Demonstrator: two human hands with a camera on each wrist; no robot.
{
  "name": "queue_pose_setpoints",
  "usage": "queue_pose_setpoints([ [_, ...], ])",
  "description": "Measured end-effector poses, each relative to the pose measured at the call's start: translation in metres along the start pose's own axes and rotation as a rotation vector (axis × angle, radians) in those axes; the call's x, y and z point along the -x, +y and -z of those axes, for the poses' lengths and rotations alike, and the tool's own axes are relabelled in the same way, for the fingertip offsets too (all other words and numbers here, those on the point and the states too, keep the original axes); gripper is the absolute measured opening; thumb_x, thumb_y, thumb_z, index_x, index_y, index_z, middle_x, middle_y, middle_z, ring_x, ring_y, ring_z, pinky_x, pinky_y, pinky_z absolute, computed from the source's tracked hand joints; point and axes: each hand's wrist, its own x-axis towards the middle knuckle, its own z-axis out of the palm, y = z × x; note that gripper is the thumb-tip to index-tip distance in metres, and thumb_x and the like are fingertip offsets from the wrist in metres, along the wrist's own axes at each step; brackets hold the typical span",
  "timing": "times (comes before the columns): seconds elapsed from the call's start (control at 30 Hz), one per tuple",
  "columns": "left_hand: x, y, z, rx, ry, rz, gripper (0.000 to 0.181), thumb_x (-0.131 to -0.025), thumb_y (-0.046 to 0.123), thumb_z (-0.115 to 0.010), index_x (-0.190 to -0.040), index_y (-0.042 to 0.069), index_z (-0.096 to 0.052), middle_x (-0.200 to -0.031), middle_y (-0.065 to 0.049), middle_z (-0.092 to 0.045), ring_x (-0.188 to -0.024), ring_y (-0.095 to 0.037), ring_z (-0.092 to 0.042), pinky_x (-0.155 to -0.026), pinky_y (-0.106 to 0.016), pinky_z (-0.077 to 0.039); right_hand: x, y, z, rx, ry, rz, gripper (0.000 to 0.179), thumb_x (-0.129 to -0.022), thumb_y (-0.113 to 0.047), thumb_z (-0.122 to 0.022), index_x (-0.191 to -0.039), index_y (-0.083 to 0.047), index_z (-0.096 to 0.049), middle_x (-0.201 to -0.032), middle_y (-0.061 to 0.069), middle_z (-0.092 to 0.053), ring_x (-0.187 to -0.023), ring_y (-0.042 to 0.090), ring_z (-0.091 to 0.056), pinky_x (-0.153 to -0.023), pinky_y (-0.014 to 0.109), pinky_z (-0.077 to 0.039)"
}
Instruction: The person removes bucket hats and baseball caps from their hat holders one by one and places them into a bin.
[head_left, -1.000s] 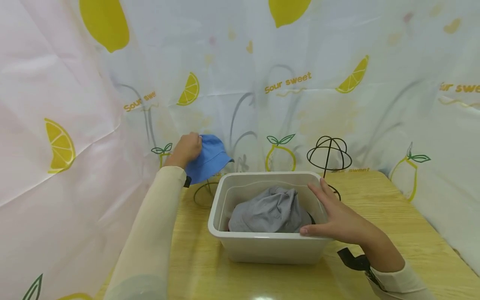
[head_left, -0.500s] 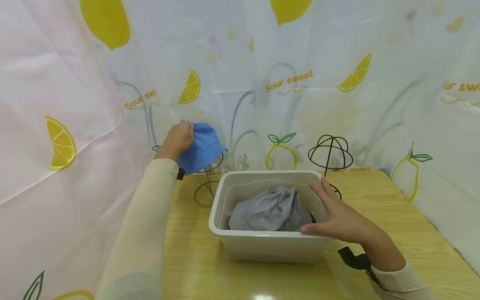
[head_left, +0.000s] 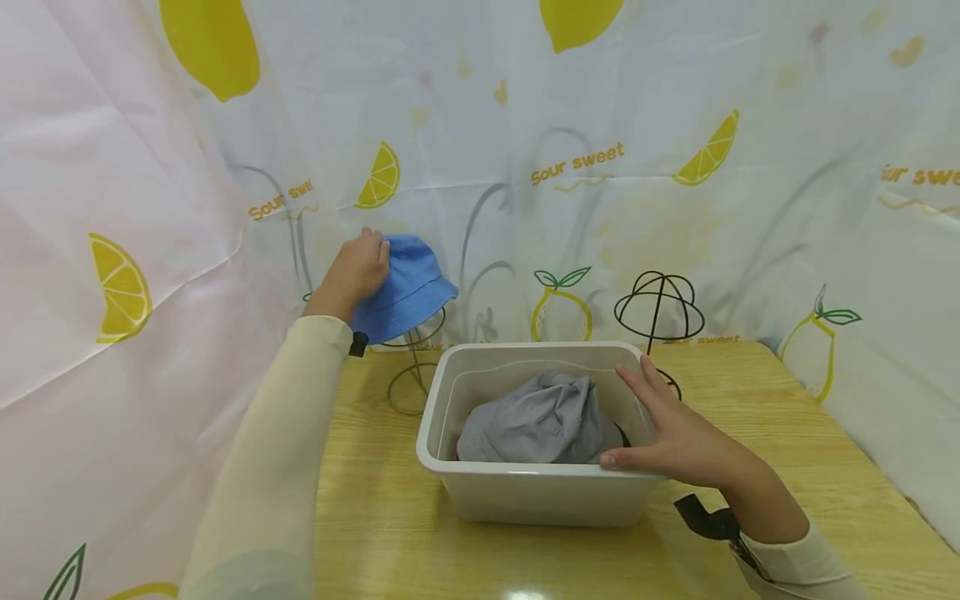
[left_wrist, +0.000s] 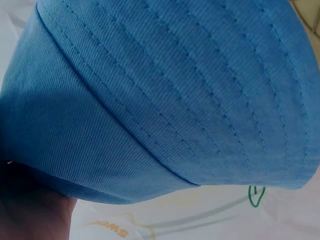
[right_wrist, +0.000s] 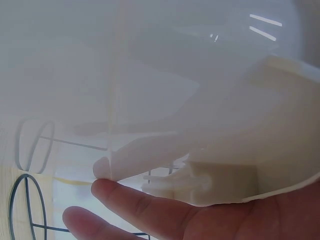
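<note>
My left hand (head_left: pixel 356 271) pinches the crown of a blue bucket hat (head_left: pixel 408 287). Its brim hangs low over the upper ring of the left wire hat stand (head_left: pixel 415 367); whether hat and stand touch, I cannot tell. Stitched brim rows of the bucket hat (left_wrist: pixel 200 90) fill most of the left wrist view. My right hand (head_left: pixel 675 433) rests on the right front corner of a white plastic bin (head_left: pixel 525 500), fingers stretched along its side and thumb over the front rim. Inside the bin lies a crumpled grey hat (head_left: pixel 536 421).
A second wire hat stand (head_left: pixel 660 312), black and bare on top, stands behind the bin at right. The wooden table (head_left: pixel 405 533) runs back to a lemon-print curtain (head_left: pixel 480 167), which also hangs along the left and right.
My left hand has lifted the blue bucket hat up and slightly left, bringing it over the left stand's top. The right hand and bin have stayed put.
</note>
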Motion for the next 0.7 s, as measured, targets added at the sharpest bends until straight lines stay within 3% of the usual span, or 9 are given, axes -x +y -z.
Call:
queue_pose_setpoints([
  [0.2, 0.003, 0.004, 0.006, 0.008, 0.028, -0.013, 0.058, -0.113, 0.024, -0.024, -0.157, -0.014, -0.025, -0.165, -0.037, -0.018, -0.154, -0.051, -0.02, -0.127, -0.055, -0.017, -0.001, 0.002, -0.001, -0.011, 0.001, 0.009, 0.12, -0.082, -0.052, -0.085, -0.169, -0.027, -0.006, -0.172, 0.013, 0.021, -0.153, 0.06, -0.005, -0.104, 0.082, -0.029],
  [0.47, 0.007, 0.017, 0.019, 0.032, 0.114, -0.071, 0.056, -0.113, 0.023, -0.026, -0.156, -0.012, -0.031, -0.165, -0.034, -0.022, -0.154, -0.048, -0.023, -0.127, -0.054, -0.019, -0.001, 0.002, -0.001, -0.003, 0.01, 0.011, 0.119, -0.082, -0.053, -0.085, -0.168, -0.028, -0.007, -0.172, 0.013, 0.019, -0.153, 0.059, -0.007, -0.104, 0.082, -0.03],
  [0.7, 0.008, 0.029, 0.027, 0.054, 0.111, -0.1, 0.056, -0.113, 0.025, -0.028, -0.158, -0.009, -0.031, -0.167, -0.03, -0.022, -0.157, -0.043, -0.02, -0.128, -0.051, -0.017, -0.001, 0.001, -0.001, -0.004, 0.011, 0.016, 0.119, -0.082, -0.052, -0.085, -0.169, -0.027, -0.008, -0.172, 0.014, 0.019, -0.153, 0.06, -0.007, -0.104, 0.082, -0.03],
])
